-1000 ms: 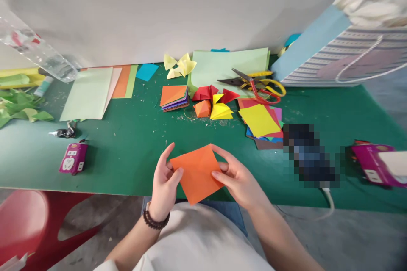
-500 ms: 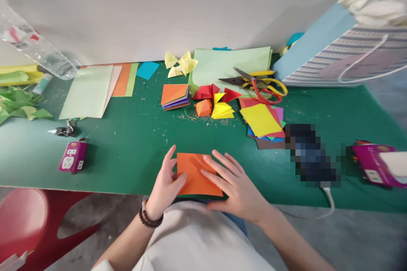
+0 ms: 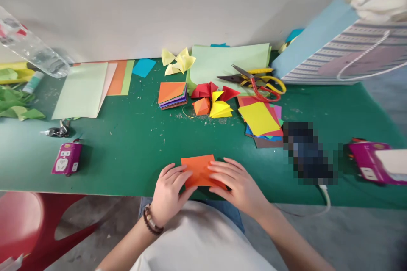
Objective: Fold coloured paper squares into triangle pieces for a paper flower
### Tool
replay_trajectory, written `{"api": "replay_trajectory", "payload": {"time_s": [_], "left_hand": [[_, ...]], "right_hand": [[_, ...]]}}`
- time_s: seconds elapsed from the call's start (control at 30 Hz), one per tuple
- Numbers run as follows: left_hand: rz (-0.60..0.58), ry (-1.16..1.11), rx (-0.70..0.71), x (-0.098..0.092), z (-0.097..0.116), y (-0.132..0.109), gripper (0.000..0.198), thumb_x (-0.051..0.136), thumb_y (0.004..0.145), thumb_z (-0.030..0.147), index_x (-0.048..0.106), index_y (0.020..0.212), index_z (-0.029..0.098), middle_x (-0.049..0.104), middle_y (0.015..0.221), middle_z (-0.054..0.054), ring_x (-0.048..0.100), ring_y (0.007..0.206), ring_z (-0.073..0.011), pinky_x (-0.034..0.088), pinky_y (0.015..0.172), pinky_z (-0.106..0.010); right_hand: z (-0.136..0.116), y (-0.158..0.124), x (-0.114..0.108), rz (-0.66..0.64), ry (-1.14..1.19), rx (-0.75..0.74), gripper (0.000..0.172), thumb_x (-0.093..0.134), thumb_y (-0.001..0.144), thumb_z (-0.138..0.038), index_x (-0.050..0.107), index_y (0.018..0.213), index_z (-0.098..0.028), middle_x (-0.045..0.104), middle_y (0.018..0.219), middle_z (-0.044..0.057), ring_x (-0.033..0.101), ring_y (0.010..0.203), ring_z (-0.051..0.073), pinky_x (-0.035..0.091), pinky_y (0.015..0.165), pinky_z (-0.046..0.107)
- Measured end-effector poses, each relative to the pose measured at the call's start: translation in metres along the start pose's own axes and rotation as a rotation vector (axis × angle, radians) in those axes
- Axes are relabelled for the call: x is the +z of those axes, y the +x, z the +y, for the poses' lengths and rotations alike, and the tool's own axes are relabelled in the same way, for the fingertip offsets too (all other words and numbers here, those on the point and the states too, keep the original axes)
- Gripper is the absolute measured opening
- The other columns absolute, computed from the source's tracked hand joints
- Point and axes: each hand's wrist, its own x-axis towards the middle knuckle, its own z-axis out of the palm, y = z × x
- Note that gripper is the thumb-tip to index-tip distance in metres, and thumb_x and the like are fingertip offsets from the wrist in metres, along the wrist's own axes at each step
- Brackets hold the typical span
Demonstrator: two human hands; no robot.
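Observation:
An orange paper sheet (image 3: 199, 171), folded to a rectangle, lies flat on the green tabletop (image 3: 127, 156) near its front edge. My left hand (image 3: 170, 183), with a beaded bracelet (image 3: 152, 220) on its wrist, presses the paper's left side. My right hand (image 3: 238, 182) has its fingers over the right side. The hands cover the paper's lower corners and middle.
Ahead stand a paper stack (image 3: 172, 95), red and yellow folded pieces (image 3: 216, 101), scissors (image 3: 254, 80) and pale green sheets (image 3: 79, 91). A magenta power socket (image 3: 67, 159) sits left, and a blurred object (image 3: 308, 154) right. A paper bag (image 3: 343, 55) stands back right.
The orange paper, held up as a tilted diamond a second ago, now lies flat and looks narrower. Both hands have come down onto it, with the fingers drawn closer.

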Motion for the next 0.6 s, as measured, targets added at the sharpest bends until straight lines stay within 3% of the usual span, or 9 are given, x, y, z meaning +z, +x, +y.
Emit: {"api": "replay_trajectory", "payload": {"time_s": [0.13,0.27,0.47,0.6], "left_hand": [[0.076,0.020,-0.127,0.009,0.005,0.005,0.028,0.059,0.089,0.026,0.056,0.115,0.018,0.071,0.096,-0.006,0.064,0.094,-0.0217,0.049,0.087,-0.041],[0.121,0.087,-0.201,0.017,0.002,0.013,0.032,0.055,0.091,0.024,0.051,0.123,0.018,0.068,0.091,-0.007,0.062,0.082,-0.0208,0.051,0.076,-0.039],[0.123,0.121,-0.203,0.020,-0.002,0.012,0.034,0.054,0.092,0.021,0.052,0.126,0.024,0.059,0.111,-0.010,0.058,0.100,-0.0221,0.049,0.087,-0.040],[0.165,0.121,-0.152,0.019,-0.001,0.005,0.030,0.055,0.091,0.018,0.056,0.120,0.025,0.051,0.127,-0.012,0.058,0.098,-0.0192,0.051,0.085,-0.038]], "right_hand": [[-0.005,0.007,0.004,0.115,-0.002,0.258,0.018,0.059,0.088,-0.037,0.066,0.087,-0.021,0.071,0.084,0.004,0.064,0.086,0.020,0.046,0.080,0.037],[-0.004,0.021,0.010,0.099,-0.070,0.421,0.029,0.054,0.090,-0.044,0.064,0.077,-0.020,0.065,0.069,0.002,0.060,0.071,0.019,0.040,0.071,0.033],[-0.003,0.031,0.018,0.115,-0.176,0.428,0.032,0.048,0.092,-0.045,0.063,0.080,-0.019,0.062,0.065,0.003,0.055,0.066,0.019,0.035,0.069,0.032],[-0.004,0.032,0.019,0.111,-0.204,0.420,0.030,0.049,0.092,-0.043,0.062,0.081,-0.019,0.062,0.064,0.003,0.055,0.065,0.019,0.035,0.069,0.032]]}}
